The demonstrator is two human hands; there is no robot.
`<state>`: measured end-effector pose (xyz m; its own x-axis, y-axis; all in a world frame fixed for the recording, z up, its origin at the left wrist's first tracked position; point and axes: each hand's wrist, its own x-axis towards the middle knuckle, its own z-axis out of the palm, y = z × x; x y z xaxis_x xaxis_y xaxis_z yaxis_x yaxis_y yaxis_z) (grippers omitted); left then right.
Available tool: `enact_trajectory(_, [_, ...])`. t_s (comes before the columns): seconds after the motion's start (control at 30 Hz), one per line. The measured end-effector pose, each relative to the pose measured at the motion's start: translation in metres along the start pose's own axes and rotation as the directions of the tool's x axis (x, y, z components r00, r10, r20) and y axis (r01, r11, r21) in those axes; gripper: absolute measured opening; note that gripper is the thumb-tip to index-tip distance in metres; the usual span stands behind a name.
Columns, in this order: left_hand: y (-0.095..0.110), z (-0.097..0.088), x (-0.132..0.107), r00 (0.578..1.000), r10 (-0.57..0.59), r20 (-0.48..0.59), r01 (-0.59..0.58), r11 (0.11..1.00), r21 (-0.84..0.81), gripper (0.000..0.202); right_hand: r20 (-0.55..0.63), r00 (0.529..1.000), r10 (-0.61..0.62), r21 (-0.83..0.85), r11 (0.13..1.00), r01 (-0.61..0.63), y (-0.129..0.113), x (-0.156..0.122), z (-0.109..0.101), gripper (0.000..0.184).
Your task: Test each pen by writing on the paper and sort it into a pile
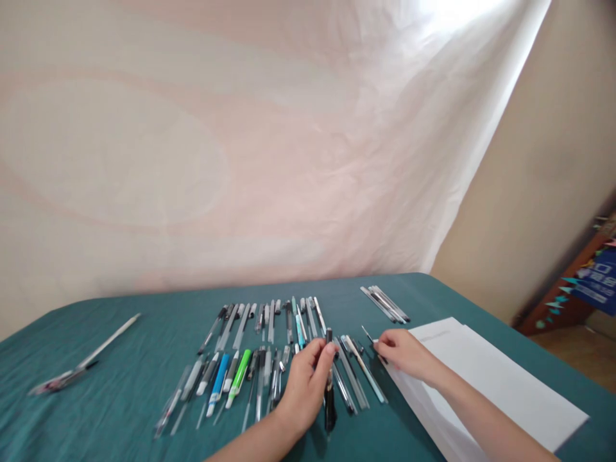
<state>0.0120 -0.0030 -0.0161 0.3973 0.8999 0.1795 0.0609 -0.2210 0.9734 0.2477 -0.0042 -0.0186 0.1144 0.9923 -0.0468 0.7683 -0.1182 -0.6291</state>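
My left hand (305, 385) is closed around a black pen (330, 391), thumb and fingers pinching it near its top, the pen pointing toward me over the teal tablecloth (120, 410). My right hand (402, 353) lies to the right with its fingers curled on a thin dark pen (371, 338) at the edge of the white paper (486, 378). Between and around the hands lie rows of pens (264, 346), among them a green one (239, 377) and a blue one (219, 383).
A small bundle of dark pens (385, 303) lies at the back right. More pens (81, 366) lie apart at the far left. A pale cloth backdrop (240, 141) hangs behind the table. A wooden shelf (577, 276) stands at the right.
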Motion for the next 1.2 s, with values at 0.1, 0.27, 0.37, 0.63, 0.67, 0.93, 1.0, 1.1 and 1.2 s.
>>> enact_trajectory(0.1, [0.0, 0.0, -0.001, 1.0, 0.002, 0.008, -0.002, 1.0, 0.01, 0.033, 0.078, 0.997, -0.017, 0.333, 0.943, -0.01, -0.021, -0.002, -0.019, 0.023])
enact_trajectory(0.27, [0.004, 0.0, -0.002, 1.0, 0.027, -0.004, -0.027, 0.998, 0.048, 0.034, 0.036, 0.98, -0.197, 0.697, 0.708, 0.117, -0.076, 0.001, -0.037, 0.033])
enact_trajectory(0.37, [0.007, -0.001, -0.003, 0.998, 0.063, -0.025, -0.061, 0.995, 0.079, 0.036, -0.077, 0.969, -0.236, 0.745, 0.632, 0.213, -0.096, 0.008, -0.03, 0.033])
enact_trajectory(0.63, [0.01, -0.002, -0.003, 0.998, 0.065, -0.013, -0.063, 0.994, 0.087, 0.037, -0.125, 0.975, -0.184, 0.784, 0.584, 0.21, -0.095, 0.011, -0.007, 0.032])
enact_trajectory(0.67, [0.01, -0.002, -0.003, 0.998, 0.063, -0.015, -0.061, 0.994, 0.086, 0.037, -0.122, 0.976, -0.178, 0.786, 0.583, 0.205, -0.094, 0.01, -0.007, 0.033])
enact_trajectory(0.93, [0.013, -0.002, -0.004, 0.993, 0.115, -0.003, -0.114, 0.988, 0.101, 0.035, -0.08, 0.979, -0.187, 0.794, 0.583, 0.176, -0.09, 0.008, -0.007, 0.032])
enact_trajectory(1.0, [0.014, -0.002, -0.004, 0.991, 0.136, 0.012, -0.137, 0.985, 0.108, 0.034, -0.071, 0.979, -0.193, 0.786, 0.594, 0.174, -0.091, 0.008, -0.007, 0.033])
enact_trajectory(1.1, [0.016, -0.002, -0.005, 0.986, 0.155, 0.054, -0.16, 0.98, 0.12, 0.032, -0.063, 0.98, -0.189, 0.786, 0.596, 0.166, -0.093, 0.007, -0.007, 0.035])
enact_trajectory(1.2, [0.017, -0.002, -0.005, 0.984, 0.155, 0.085, -0.166, 0.977, 0.132, 0.033, -0.043, 0.981, -0.188, 0.792, 0.592, 0.148, -0.093, 0.006, -0.007, 0.036])
